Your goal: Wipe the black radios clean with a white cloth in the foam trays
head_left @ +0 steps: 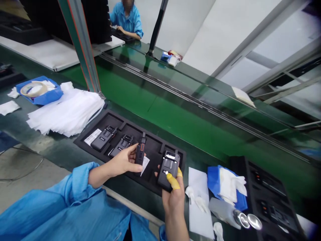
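Observation:
My left hand [125, 163] grips a black handheld radio [140, 150] on edge, with an orange-framed button on its side facing me. In my right hand [173, 190], which wears yellow finger covers, is a second black radio [168, 169], its back plate turned up and its stub antenna pointing away. Both are over a black foam tray [152, 140]. Two more radios, a left one [103, 138] and a middle one [122, 145], lie in the tray's slots. A white label [92, 136] and another white slip [144, 165] show in the tray.
White sheets [67, 112] and a blue box with tape [50, 95] lie at left. On the right are white paper [199, 201], a blue box of cloths [227, 185], a bottle [224, 212] and another foam tray [271, 197]. A co-worker [127, 20] sits beyond the green conveyor [155, 107].

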Demonstrator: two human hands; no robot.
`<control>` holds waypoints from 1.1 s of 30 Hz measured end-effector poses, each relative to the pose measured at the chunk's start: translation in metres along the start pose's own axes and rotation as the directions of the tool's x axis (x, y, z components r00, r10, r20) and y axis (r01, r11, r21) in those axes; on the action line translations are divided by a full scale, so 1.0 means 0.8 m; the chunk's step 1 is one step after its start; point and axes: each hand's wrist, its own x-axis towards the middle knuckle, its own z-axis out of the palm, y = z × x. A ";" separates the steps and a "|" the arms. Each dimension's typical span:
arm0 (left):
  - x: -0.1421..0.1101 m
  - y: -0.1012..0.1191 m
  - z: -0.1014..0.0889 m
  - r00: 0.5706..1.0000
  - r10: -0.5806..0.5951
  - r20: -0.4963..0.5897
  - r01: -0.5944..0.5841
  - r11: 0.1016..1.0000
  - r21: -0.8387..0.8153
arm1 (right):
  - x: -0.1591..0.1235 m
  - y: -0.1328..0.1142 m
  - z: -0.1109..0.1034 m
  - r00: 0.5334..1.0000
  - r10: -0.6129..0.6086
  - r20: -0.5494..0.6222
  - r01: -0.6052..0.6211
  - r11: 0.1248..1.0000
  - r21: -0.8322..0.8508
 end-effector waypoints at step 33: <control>0.003 -0.014 0.020 0.997 -0.074 -0.020 0.073 0.996 -0.049 | -0.011 0.012 0.019 0.977 0.069 0.201 -0.077 0.996 0.035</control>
